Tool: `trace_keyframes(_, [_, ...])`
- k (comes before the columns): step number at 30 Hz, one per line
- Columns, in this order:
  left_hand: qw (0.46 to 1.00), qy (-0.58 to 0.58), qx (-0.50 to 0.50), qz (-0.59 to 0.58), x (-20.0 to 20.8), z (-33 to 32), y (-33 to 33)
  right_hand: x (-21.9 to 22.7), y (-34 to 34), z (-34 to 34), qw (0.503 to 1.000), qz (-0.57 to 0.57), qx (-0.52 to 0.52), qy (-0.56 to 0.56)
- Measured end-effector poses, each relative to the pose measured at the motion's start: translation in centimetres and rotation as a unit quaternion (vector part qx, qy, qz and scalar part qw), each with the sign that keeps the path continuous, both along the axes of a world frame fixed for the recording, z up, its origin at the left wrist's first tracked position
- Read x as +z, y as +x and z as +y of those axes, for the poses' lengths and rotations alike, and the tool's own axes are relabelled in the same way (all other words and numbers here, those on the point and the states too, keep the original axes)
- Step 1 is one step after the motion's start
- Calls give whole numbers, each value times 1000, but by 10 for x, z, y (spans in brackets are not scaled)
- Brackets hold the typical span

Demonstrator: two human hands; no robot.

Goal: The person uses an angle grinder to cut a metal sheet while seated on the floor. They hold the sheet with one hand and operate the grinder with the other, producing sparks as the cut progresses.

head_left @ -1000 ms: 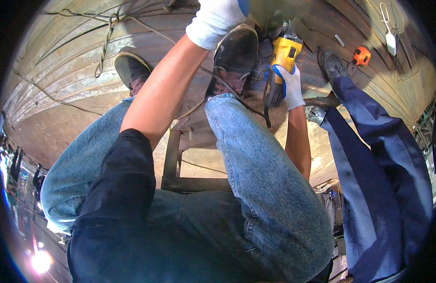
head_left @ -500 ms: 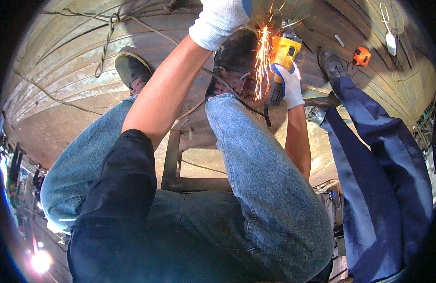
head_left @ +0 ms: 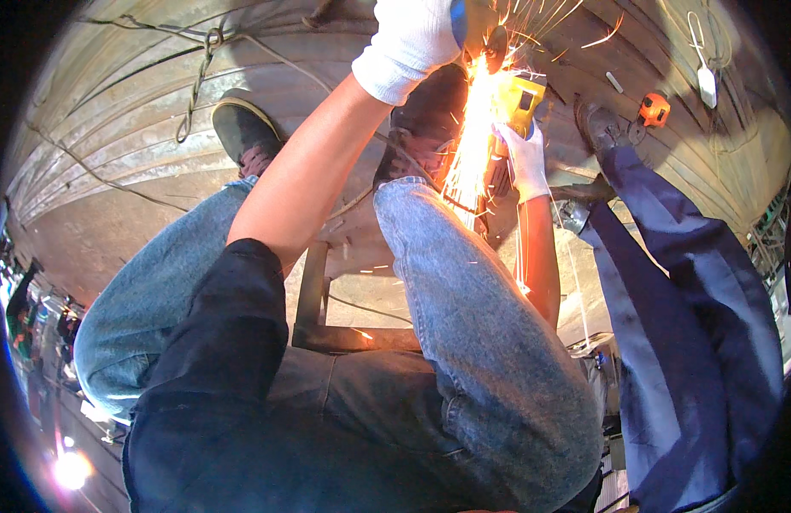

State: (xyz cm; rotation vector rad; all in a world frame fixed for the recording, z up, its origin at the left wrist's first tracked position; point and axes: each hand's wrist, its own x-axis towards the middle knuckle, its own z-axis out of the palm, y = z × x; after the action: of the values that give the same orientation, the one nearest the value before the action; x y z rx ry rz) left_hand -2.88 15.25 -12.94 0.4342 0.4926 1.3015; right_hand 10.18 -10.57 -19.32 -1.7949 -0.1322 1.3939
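My right hand (head_left: 525,161), in a white glove with blue on the palm side, is closed around a yellow angle grinder (head_left: 525,101). The grinder's disc (head_left: 496,47) shows at the top, and a bright stream of sparks (head_left: 471,145) pours from it toward my knee, hiding part of the tool's body. My left hand (head_left: 417,38), gloved the same way, reaches to the top edge, left of the disc. Its fingers are cut off or hidden, so what it touches does not show.
Another person's legs in dark blue trousers (head_left: 669,256) stand close at my right. An orange tape measure (head_left: 655,109) and a white tag-like piece (head_left: 708,85) lie on the curved metal surface (head_left: 113,154). A looped cable (head_left: 199,81) lies at left, and a metal frame (head_left: 353,338) stands between my legs.
The sparks have grown much brighter and wider, now flying upward and down past my right forearm. My left hand has shifted slightly right and the grinder has barely moved.
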Motion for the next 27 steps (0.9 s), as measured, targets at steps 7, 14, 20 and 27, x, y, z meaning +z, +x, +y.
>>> trace_keyframes(7, [999,-21,18,-28,0,-11,7,-2,1,-4,1000,4,3,16])
trace_keyframes(14, [1000,-1,26,-12,-2,-9,5,-2,-1,-5,1000,-3,7,17])
trace_keyframes(20, [999,-14,4,-35,-4,-7,2,-2,0,-5,1000,-15,21,15])
trace_keyframes(27, [994,-32,0,-107,-5,-5,5,-9,2,-9,999,-18,37,7])
